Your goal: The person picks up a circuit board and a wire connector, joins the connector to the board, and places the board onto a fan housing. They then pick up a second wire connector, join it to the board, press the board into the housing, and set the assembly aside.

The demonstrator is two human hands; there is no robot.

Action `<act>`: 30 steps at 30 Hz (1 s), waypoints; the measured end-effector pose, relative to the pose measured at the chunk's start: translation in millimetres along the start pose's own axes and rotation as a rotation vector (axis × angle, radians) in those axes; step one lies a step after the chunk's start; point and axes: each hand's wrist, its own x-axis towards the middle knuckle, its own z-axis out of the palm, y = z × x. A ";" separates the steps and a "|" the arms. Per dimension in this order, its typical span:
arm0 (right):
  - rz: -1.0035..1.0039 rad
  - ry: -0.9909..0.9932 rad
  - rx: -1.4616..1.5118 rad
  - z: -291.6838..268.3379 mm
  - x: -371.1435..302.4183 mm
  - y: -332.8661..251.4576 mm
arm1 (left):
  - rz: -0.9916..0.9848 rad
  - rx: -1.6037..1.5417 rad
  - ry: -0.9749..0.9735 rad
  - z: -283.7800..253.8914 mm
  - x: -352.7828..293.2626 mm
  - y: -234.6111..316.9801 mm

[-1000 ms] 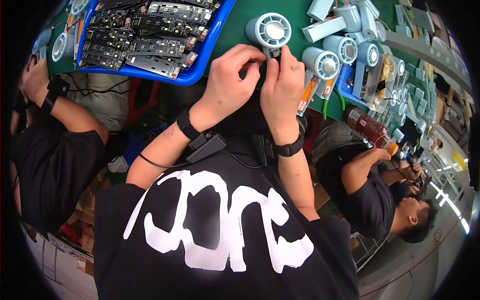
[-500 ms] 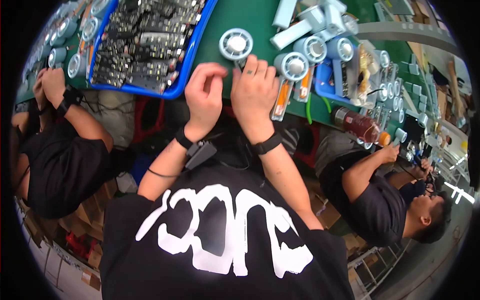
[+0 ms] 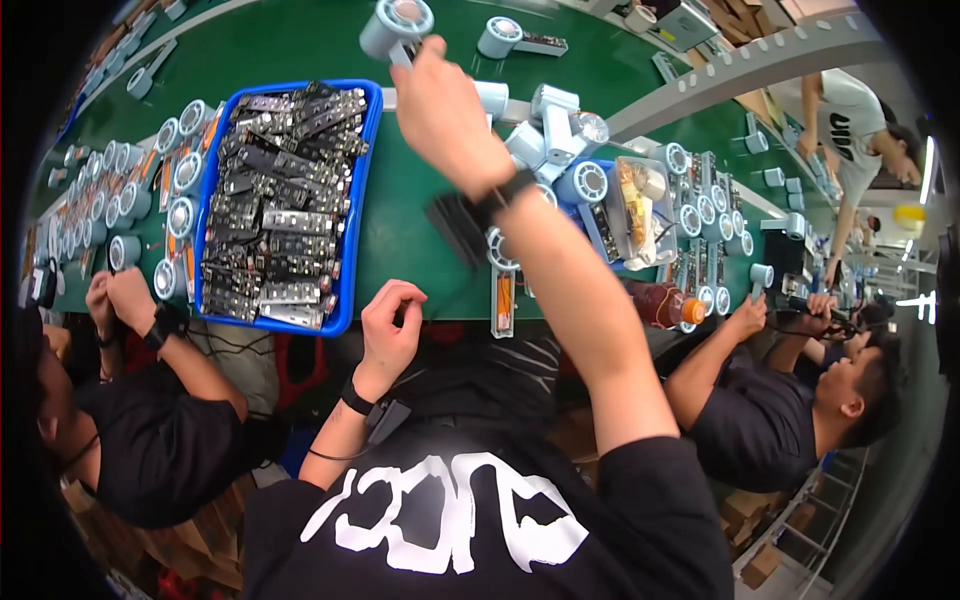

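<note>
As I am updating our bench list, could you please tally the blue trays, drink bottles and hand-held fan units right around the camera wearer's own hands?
Blue trays: 2 (large tray, small tray)
Drink bottles: 1 (orange-capped bottle)
Hand-held fan units: 1 (pale-blue fan unit in the right hand)
Total: 4

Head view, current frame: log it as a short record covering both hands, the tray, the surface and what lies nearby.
Left hand: fingers curled, nothing visible held
Right hand: fingers on the stem of a light-blue round-headed unit
Tray: blue tray, heaped with circuit boards
Surface: green table
Nearby: similar units, orange-capped bottle
</note>
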 end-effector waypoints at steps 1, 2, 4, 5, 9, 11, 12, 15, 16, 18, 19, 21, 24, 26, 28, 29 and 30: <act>0.054 0.031 -0.091 19.5 31.4 12.9 | -0.024 0.029 -0.017 -3.4 5.3 1.6; 0.108 0.059 -0.178 35.2 61.3 26.4 | -0.023 0.033 -0.014 -3.8 11.8 0.9; 0.083 0.049 -0.315 69.2 115.0 82.7 | -0.032 0.051 -0.042 -0.6 25.8 -4.8; 0.130 -0.055 -0.386 66.7 137.6 103.5 | -0.047 0.060 -0.046 -1.9 27.4 -7.1; 0.136 -0.168 -0.489 80.2 151.7 149.9 | -0.110 0.003 -0.023 -0.6 25.1 -3.6; 0.102 -0.096 -0.585 92.0 146.5 161.2 | -0.094 0.027 -0.006 1.0 23.6 -2.5; 0.095 -0.109 -0.576 95.7 143.2 155.3 | -0.074 0.049 0.007 1.0 20.5 -2.8; 0.158 -0.190 -0.544 68.0 136.6 131.2 | -0.062 0.059 0.000 -1.9 18.2 -4.2; 0.153 -0.196 -0.544 55.2 145.6 128.0 | -0.063 0.065 0.005 -3.6 17.2 -3.3; 0.222 -0.470 -0.580 17.6 157.2 138.0 | -0.067 0.068 0.004 -5.9 13.1 -2.2; 0.156 -0.556 -0.473 -10.9 164.9 195.0 | -0.017 0.064 -0.058 -3.7 21.0 -0.4; 0.145 -0.916 -0.355 -23.7 153.6 180.8 | 0.001 0.087 -0.075 -6.4 22.7 -3.6; 0.163 -1.148 -0.457 -51.9 95.0 89.3 | 0.003 0.110 -0.013 -10.3 13.1 -6.1; 0.121 -1.107 -0.531 -63.9 83.6 96.8 | 0.017 0.134 -0.006 -11.2 16.0 -5.4; 0.043 -0.971 -0.507 -66.0 76.5 126.6 | 0.073 0.128 -0.078 -9.9 22.7 -7.1; -0.005 -0.904 -0.493 -58.5 74.5 124.6 | 0.097 0.128 -0.104 -11.3 21.5 -7.5; -0.018 -0.907 -0.475 -51.4 72.3 122.7 | 0.088 0.145 -0.097 -13.9 15.1 -2.7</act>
